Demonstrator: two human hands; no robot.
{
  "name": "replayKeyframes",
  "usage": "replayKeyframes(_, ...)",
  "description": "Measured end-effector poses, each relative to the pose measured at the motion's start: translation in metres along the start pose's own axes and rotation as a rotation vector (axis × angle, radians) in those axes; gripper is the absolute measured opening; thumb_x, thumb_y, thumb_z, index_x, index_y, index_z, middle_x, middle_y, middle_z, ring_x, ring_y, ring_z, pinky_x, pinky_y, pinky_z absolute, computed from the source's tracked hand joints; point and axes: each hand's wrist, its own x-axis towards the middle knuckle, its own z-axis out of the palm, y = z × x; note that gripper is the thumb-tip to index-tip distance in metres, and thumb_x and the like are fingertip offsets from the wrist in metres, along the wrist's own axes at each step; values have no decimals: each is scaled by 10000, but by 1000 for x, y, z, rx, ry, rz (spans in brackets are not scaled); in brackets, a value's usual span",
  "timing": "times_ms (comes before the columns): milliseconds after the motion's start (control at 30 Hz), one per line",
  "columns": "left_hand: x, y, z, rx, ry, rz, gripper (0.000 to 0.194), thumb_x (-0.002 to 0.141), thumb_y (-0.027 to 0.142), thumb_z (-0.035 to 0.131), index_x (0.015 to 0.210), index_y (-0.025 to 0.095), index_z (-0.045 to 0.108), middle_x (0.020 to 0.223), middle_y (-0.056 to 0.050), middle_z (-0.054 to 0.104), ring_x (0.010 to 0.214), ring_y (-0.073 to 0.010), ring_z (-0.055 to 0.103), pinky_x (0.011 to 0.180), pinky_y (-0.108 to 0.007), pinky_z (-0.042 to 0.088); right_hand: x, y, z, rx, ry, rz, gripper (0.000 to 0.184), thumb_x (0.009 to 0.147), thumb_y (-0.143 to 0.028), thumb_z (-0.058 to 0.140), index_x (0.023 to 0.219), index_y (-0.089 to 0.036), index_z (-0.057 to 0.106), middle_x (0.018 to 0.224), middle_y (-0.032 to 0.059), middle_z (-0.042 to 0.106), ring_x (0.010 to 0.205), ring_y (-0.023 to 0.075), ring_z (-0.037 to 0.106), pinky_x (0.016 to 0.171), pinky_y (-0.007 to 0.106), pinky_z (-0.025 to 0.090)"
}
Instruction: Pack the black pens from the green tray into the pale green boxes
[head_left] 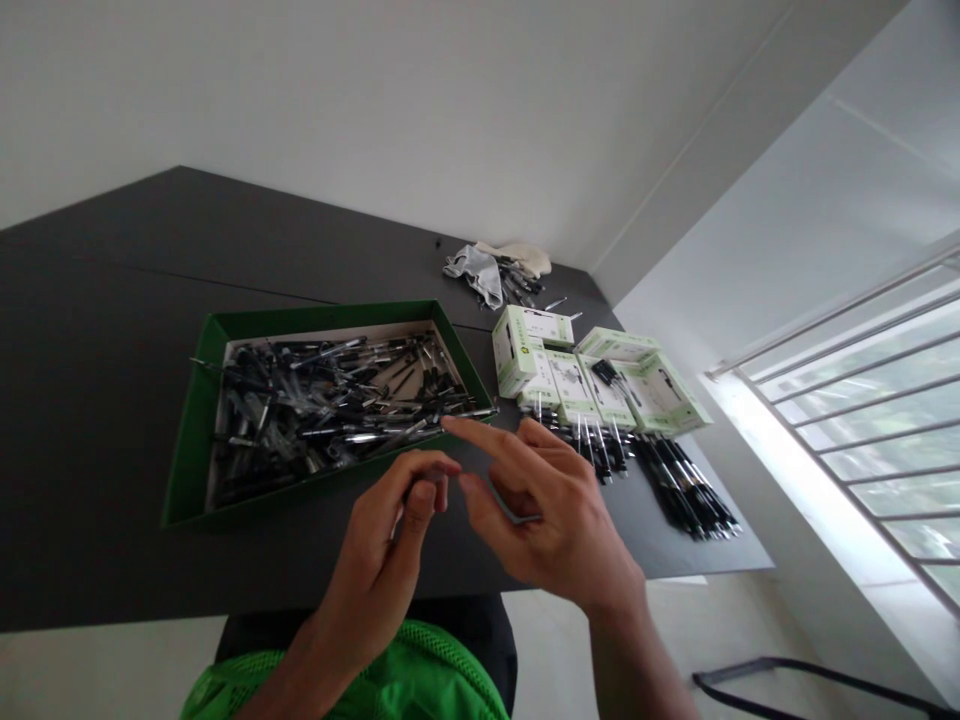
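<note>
Both hands meet over the front of the table, close to the near wall of a green box [184, 440]. My left hand [394, 535] is curled, thumb against its bent fingers; whatever it may hold is hidden. Opposite it, my right hand [551, 505] has its index finger stretched towards the box and its thumb tip beside the left fingertips. Its other fingers are bent, and no object shows between thumb and index finger. Inside the box lies a jumbled heap of black and clear pens [322, 400], several with metal tips.
Light green and white cartons [517, 355] stand at the right, with loose pens [600, 445] in front. A row of black pens [686, 490] lies near the table's right edge. Gloves [480, 272] rest on more pens at the back. A barred window [885, 430] is at right.
</note>
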Motion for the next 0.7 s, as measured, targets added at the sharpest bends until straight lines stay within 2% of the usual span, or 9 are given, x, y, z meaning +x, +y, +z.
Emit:
replayKeyframes(100, -1, 6, 0, -74, 85, -21, 263, 1112, 404, 533, 1120, 241, 740, 917, -28, 711, 871, -165, 672, 806, -228, 536, -10, -4, 11, 119, 63, 173, 296, 976, -223, 634, 1257, -261, 717, 501, -128, 451, 455, 101, 396, 568, 272, 405)
replayKeyframes(167, 0, 7, -1, -181, 141, -54, 244, 1086, 420, 590, 1079, 231, 744, 1050, -55, 750, 997, -193, 706, 912, -259, 563, -18, -7, 25, 189, 100, 264, 253, 958, -236, 667, 1204, -262, 723, 488, -140, 378, 420, 86, 327, 500, 255, 355)
replayKeyframes(300, 3, 2, -1, -459, 149, -132, 195, 1073, 391, 630, 1099, 231, 739, 1294, -78, 750, 1299, -246, 675, 1141, -351, 536, -31, -12, 53, 218, 217, 355, 296, 933, -239, 712, 1229, -237, 710, 498, -148, 331, 408, 73, 275, 436, 238, 274)
replayKeyframes(367, 4, -1, 0, -548, 155, -105, 175, 1084, 356, 616, 1088, 236, 743, 1336, -70, 740, 1378, -260, 641, 1174, -394, 539, -34, -14, 61, 179, 278, 369, 210, 935, -250, 724, 1143, -228, 736, 498, -139, 343, 414, 71, 286, 437, 237, 264)
replayKeyframes(467, 4, -2, 2, -553, 159, -65, 144, 1081, 306, 624, 1080, 248, 756, 1385, -52, 715, 1424, -264, 611, 1170, -410, 565, -36, -14, 67, 95, 309, 333, 104, 944, -278, 748, 1034, -230, 768, 498, -120, 399, 427, 71, 332, 473, 241, 289)
replayKeyframes(567, 2, -2, 5, -512, 150, -78, 107, 1050, 276, 676, 1115, 251, 757, 1412, -59, 698, 1433, -271, 603, 1170, -416, 573, -38, -12, 70, 21, 333, 304, 89, 962, -309, 745, 977, -230, 784, 484, -110, 408, 425, 76, 356, 506, 249, 318)
replayKeyframes(700, 0, -2, 10, -525, 150, -84, 108, 1019, 260, 718, 1116, 239, 762, 1386, -76, 701, 1417, -278, 615, 1157, -422, 585, -43, -11, 73, -11, 361, 310, 103, 963, -297, 721, 993, -221, 785, 483, -105, 423, 419, 80, 361, 511, 248, 333)
